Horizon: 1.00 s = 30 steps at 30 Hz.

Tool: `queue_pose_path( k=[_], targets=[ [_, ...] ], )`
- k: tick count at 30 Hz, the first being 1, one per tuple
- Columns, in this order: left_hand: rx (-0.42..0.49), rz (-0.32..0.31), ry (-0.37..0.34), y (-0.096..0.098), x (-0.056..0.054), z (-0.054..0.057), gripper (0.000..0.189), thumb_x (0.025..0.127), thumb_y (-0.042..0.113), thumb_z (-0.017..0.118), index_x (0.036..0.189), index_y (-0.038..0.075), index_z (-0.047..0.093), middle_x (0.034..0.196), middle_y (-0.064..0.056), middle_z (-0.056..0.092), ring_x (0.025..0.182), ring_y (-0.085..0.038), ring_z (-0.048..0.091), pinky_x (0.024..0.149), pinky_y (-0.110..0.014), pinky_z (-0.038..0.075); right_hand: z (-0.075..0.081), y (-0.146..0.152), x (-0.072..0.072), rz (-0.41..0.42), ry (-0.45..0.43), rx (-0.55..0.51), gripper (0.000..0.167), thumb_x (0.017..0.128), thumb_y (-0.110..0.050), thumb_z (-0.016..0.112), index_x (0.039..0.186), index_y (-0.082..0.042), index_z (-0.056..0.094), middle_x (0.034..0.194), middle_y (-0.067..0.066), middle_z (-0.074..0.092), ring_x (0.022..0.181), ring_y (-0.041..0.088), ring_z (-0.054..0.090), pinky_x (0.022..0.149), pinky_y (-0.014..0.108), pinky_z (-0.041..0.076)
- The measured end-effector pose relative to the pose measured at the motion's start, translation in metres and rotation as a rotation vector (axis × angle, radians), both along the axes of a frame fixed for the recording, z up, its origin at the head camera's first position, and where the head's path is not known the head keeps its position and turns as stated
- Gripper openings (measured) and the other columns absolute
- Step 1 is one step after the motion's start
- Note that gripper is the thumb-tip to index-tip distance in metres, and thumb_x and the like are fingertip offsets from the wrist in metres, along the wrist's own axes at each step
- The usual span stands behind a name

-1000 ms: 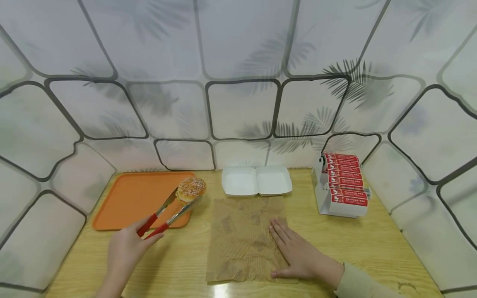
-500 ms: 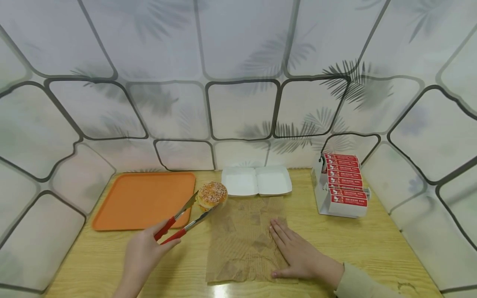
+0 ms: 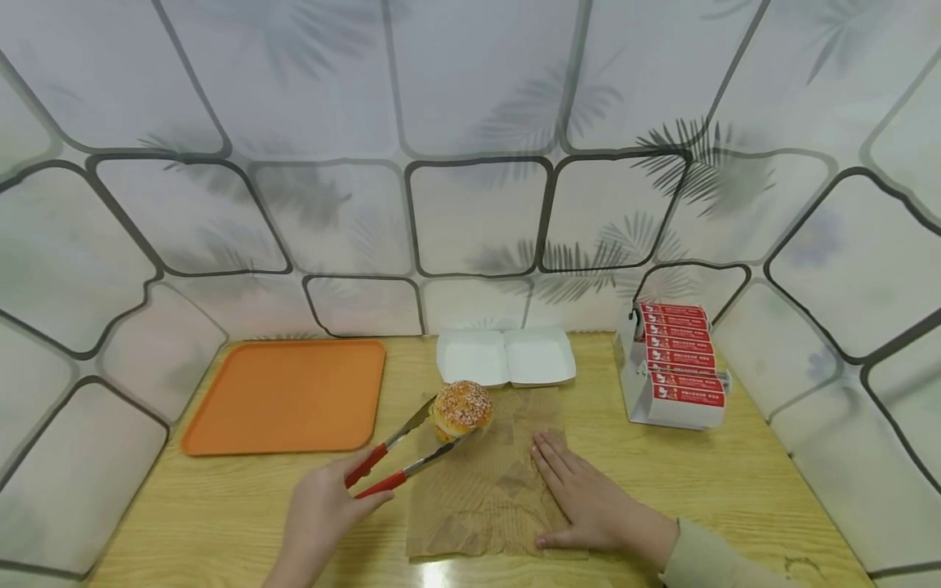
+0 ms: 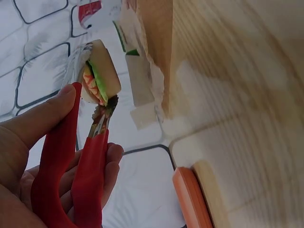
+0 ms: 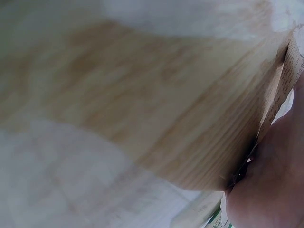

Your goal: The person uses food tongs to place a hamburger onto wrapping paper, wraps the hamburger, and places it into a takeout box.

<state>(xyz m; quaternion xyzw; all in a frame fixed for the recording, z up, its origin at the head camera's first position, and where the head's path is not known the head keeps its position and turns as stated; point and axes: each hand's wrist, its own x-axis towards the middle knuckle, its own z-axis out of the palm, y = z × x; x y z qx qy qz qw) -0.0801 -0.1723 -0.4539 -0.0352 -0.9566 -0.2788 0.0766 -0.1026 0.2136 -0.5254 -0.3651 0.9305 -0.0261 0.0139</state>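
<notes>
My left hand (image 3: 323,506) grips a pair of red-handled metal tongs (image 3: 378,488), thumb on one handle and fingers round the other. Between the tong tips is a hamburger (image 3: 463,407) with a seeded bun, held above the upper left of a brown printed paper sheet (image 3: 507,523). Lettuce and an orange-red filling show at the burger's side (image 4: 99,78) in the left wrist view. My right hand (image 3: 588,502) rests flat, fingers straight, on the right part of the paper. The right wrist view shows only part of that hand (image 5: 270,185) beside the paper's edge.
An orange tray (image 3: 287,400) lies at the left of the wooden table. Behind the paper stands an opened white carton (image 3: 540,359). At the right is a white dispenser (image 3: 665,412) with several red labels. Patterned panels (image 3: 478,216) enclose the back and sides.
My left hand has moved to the right with the tongs and hamburger, from the tray's right edge to over the paper. The right hand has stayed in place.
</notes>
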Motion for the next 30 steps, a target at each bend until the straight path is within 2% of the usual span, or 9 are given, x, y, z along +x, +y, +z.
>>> queue_pose_path(
  k=[6,13,18,22,30],
  targets=[
    [-0.004,-0.06,0.012,0.011,0.004,-0.008,0.06,0.063,0.027,0.103,0.117,0.013,0.083,0.095,-0.006,0.083,0.064,-0.009,0.051,0.053,-0.021,0.035,-0.003,0.001,-0.002,-0.001,0.009,-0.004,0.122,0.09,-0.091,0.044,0.164,0.006,0.03,0.174,0.027,0.025,0.16,0.044,0.029,0.123,0.053,0.046],
    [-0.035,-0.095,-0.02,0.02,0.008,-0.015,0.061,0.063,0.03,0.102,0.118,0.013,0.082,0.103,-0.004,0.084,0.08,-0.013,0.072,0.063,-0.027,0.055,-0.004,0.001,-0.001,0.003,0.026,-0.009,0.121,0.09,-0.09,0.044,0.163,0.006,0.032,0.173,0.027,0.027,0.158,0.044,0.032,0.122,0.053,0.046],
    [-0.028,-0.121,-0.036,0.024,0.011,-0.02,0.063,0.063,0.031,0.102,0.119,0.012,0.082,0.106,-0.005,0.084,0.089,-0.019,0.078,0.072,-0.035,0.063,-0.001,0.0,0.0,0.007,0.023,-0.005,0.121,0.091,-0.089,0.045,0.163,0.007,0.032,0.172,0.028,0.027,0.158,0.045,0.032,0.121,0.053,0.047],
    [-0.013,-0.139,-0.053,0.025,0.011,-0.024,0.063,0.062,0.031,0.102,0.119,0.011,0.082,0.106,-0.005,0.084,0.092,-0.023,0.079,0.076,-0.039,0.065,0.001,0.0,0.0,-0.004,0.0,0.002,0.122,0.091,-0.09,0.044,0.163,0.007,0.03,0.173,0.027,0.025,0.16,0.044,0.03,0.124,0.052,0.044],
    [0.0,-0.139,-0.088,0.025,0.011,-0.029,0.063,0.064,0.031,0.102,0.121,0.012,0.081,0.111,-0.004,0.083,0.1,-0.026,0.079,0.084,-0.043,0.066,0.002,0.0,0.0,0.001,-0.009,-0.004,0.12,0.091,-0.089,0.045,0.162,0.008,0.033,0.172,0.029,0.026,0.159,0.045,0.031,0.122,0.054,0.046]
  ],
)
